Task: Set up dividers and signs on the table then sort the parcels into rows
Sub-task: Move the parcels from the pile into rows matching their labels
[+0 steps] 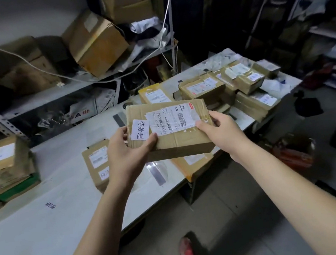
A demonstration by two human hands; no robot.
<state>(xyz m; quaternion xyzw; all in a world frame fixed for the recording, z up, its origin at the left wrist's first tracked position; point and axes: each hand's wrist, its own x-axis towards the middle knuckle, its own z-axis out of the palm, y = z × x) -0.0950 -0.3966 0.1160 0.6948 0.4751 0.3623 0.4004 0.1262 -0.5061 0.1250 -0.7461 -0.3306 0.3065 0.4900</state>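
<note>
Two bare forearms are seen nearest the camera, reaching forward over the near edge of the white worktop (38,236). At far left, stacked cardboard boxes (1,168) are set at the worktop's left end, with a broad bare stretch of surface left open between them and a small taped-down label (50,205). Further right, a flat parcel (98,166) is laid on the worktop, partly hidden by the left hand (126,154). This hand's grip is closed on the left edge of the held parcel (169,129), thumb on top beside a handwritten white tag (141,129). The parcel is held level above the worktop's near edge, clear of the surface. Its right edge is clasped by the right hand (223,135), thumb laid on the shipping label (174,117). Beneath it, another parcel (193,164) is seen overhanging the worktop edge. At right, a crowded pile of parcels (232,86) is spread across the far end. Open tiled floor (228,215) is seen below.
</note>
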